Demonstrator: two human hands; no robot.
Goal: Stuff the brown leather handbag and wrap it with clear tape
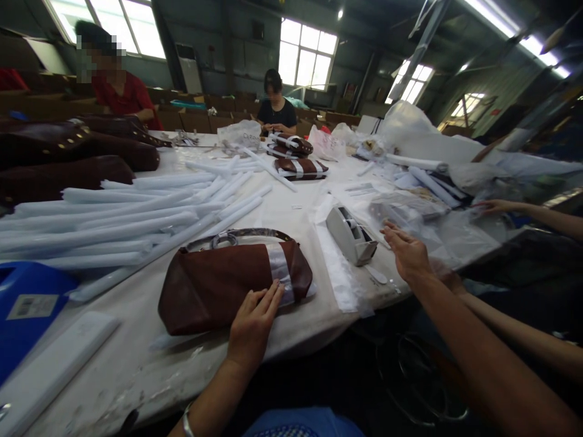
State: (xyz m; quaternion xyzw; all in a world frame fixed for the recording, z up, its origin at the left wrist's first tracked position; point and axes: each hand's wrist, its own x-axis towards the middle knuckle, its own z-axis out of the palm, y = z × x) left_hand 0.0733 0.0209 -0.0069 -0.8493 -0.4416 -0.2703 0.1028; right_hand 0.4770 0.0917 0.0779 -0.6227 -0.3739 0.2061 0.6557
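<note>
A brown leather handbag point(218, 285) lies on the white-covered table, with its strap point(255, 232) along the far side. A pale translucent band point(279, 261) wraps around the bag near its right end. My left hand point(255, 318) rests on the band's lower part, fingers stretched out flat and holding nothing. Just right of a grey tape dispenser point(350, 237), my right hand point(409, 250) is raised with thumb and fingers drawn together. Whatever may be between those fingertips is too small to make out. White sheet material point(337, 273) lies under and beside the dispenser.
Many white rolled tubes point(136, 218) cover the left side, near a blue bin point(31, 309) and a long white box point(59, 364). Other brown bags point(300, 168) sit farther back. A co-worker's arms point(542, 212) reach in from the right over clear plastic point(473, 233). Two people work beyond.
</note>
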